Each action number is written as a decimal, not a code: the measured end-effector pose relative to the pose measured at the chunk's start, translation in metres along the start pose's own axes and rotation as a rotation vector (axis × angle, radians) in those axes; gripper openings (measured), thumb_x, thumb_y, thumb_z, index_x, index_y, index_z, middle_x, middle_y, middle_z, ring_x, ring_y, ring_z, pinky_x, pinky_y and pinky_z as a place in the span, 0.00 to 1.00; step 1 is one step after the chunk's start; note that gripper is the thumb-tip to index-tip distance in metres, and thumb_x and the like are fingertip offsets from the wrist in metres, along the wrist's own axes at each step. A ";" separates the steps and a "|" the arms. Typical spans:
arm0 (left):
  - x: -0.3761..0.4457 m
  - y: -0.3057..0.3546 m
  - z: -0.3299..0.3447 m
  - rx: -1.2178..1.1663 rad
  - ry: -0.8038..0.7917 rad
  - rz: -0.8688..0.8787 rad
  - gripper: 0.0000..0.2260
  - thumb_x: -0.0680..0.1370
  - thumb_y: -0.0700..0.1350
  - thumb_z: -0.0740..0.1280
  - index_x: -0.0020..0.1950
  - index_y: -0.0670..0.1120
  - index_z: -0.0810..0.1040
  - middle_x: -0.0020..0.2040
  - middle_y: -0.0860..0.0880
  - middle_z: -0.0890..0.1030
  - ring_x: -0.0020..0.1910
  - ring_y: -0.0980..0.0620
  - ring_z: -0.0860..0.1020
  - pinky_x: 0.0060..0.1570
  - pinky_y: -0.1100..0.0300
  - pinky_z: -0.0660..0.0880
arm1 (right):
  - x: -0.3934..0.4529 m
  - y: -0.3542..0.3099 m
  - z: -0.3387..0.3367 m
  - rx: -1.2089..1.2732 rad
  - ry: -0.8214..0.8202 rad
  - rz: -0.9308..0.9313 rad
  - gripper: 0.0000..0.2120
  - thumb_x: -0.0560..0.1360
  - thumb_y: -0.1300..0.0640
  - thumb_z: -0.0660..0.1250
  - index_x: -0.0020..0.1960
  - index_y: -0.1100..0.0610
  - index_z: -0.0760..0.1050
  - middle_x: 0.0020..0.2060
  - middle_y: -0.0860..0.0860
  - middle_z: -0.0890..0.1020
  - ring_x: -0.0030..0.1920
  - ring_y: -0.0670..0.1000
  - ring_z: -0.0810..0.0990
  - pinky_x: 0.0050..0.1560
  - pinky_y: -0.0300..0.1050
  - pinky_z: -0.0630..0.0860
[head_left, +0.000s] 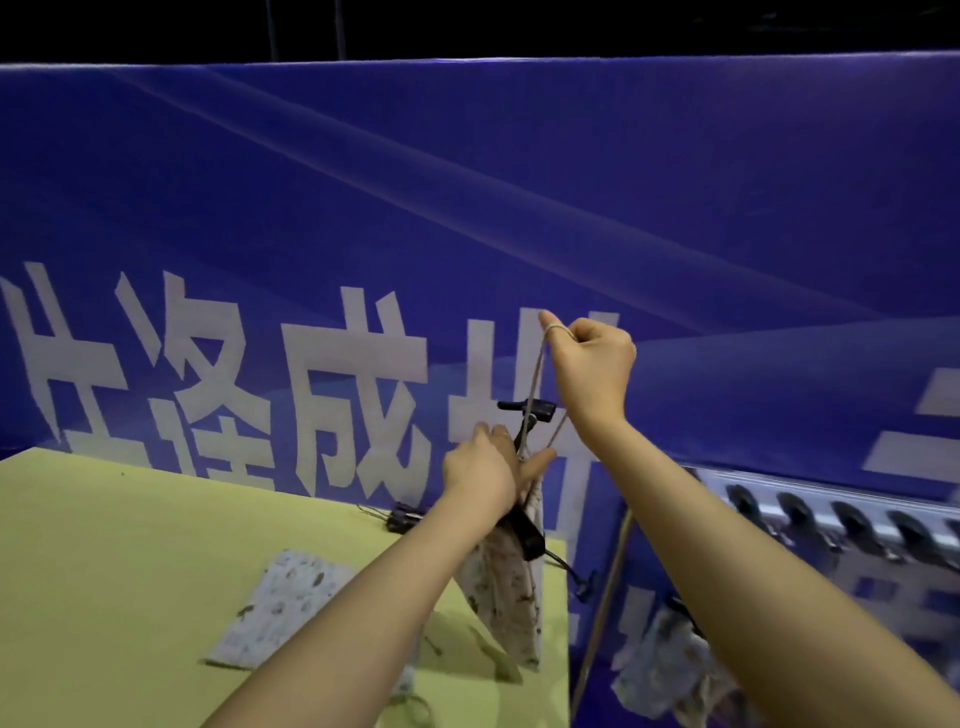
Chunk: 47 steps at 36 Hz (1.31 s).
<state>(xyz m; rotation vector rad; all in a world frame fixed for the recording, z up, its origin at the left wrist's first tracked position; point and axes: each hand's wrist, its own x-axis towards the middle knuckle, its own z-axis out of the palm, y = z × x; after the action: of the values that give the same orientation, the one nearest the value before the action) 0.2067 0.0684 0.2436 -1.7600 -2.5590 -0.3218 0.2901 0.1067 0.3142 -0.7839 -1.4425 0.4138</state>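
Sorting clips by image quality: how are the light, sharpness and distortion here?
Head view: dim, black at the top; the banner bows along the top from the wide lens; right hand and cord fairly sharp; the hanging cloth throws a shadow on the table; lower right is blurry.

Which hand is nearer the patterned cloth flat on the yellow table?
Left. The left hand is above and right of the cloth, holding the hanging pouch; the right hand is higher, farther right, pinching the cord.

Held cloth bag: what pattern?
Small brown scattered prints on the white fabric drawstring bag; head view.
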 end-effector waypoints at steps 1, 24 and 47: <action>-0.008 0.012 0.004 0.030 0.001 0.009 0.37 0.75 0.70 0.49 0.69 0.42 0.65 0.67 0.43 0.68 0.62 0.41 0.73 0.48 0.52 0.72 | -0.002 0.003 -0.014 -0.010 -0.012 0.019 0.28 0.75 0.56 0.69 0.22 0.53 0.58 0.15 0.46 0.60 0.20 0.47 0.61 0.29 0.37 0.64; -0.119 0.178 0.120 -0.531 -0.263 0.325 0.15 0.75 0.56 0.67 0.47 0.44 0.77 0.48 0.45 0.79 0.49 0.45 0.78 0.49 0.49 0.75 | -0.105 0.140 -0.244 -0.473 -0.298 0.400 0.25 0.73 0.49 0.70 0.25 0.57 0.61 0.20 0.52 0.64 0.25 0.52 0.65 0.31 0.45 0.64; -0.097 0.350 0.202 -0.766 -0.486 0.369 0.06 0.75 0.41 0.66 0.42 0.41 0.80 0.38 0.42 0.80 0.38 0.49 0.75 0.40 0.59 0.69 | -0.093 0.256 -0.400 -0.802 -0.316 0.532 0.22 0.74 0.48 0.67 0.28 0.58 0.65 0.23 0.51 0.70 0.31 0.55 0.71 0.28 0.44 0.59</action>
<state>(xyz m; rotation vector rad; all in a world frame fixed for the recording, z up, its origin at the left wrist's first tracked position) 0.5861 0.1359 0.0881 -2.8181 -2.4713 -1.0906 0.7192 0.1305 0.0920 -1.8354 -1.6972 0.3610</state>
